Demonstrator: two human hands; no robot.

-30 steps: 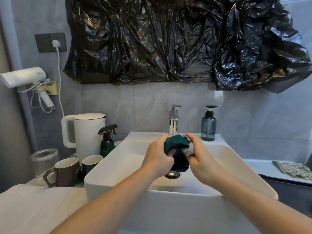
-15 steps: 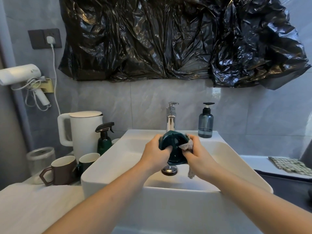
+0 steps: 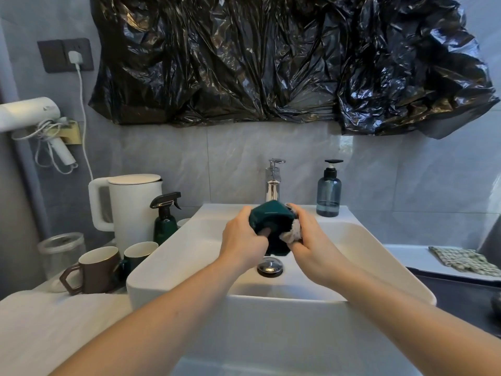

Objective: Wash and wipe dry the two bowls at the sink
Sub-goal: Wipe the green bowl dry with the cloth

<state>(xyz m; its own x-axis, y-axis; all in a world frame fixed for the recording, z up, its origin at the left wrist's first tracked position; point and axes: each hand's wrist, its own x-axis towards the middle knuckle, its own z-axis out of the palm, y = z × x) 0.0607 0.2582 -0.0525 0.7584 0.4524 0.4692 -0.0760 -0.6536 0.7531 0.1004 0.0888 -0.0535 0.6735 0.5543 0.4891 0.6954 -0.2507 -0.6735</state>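
A dark green bowl [image 3: 271, 222] is held on its side above the white sink [image 3: 189, 256], just in front of the chrome tap [image 3: 273, 183]. My left hand [image 3: 242, 241] grips the bowl's left side, thumb over its rim. My right hand [image 3: 311, 240] presses a pale cloth [image 3: 294, 233] against the bowl's right side. The bowl's inside faces away and is hidden. No water runs from the tap. A brown cup [image 3: 93, 270] and a dark green cup [image 3: 138, 255] stand left of the sink.
Left of the sink stand a white kettle [image 3: 130, 204], a green spray bottle [image 3: 165, 221] and a glass jar [image 3: 61, 251]. A blue soap dispenser [image 3: 328, 191] sits on the sink's back rim. A checked cloth [image 3: 461, 260] lies on the right counter. The drain plug [image 3: 269, 267] is below the bowl.
The bowl has turned a little in my hands and the cloth has shifted lower along its right side. The view has drifted slightly.
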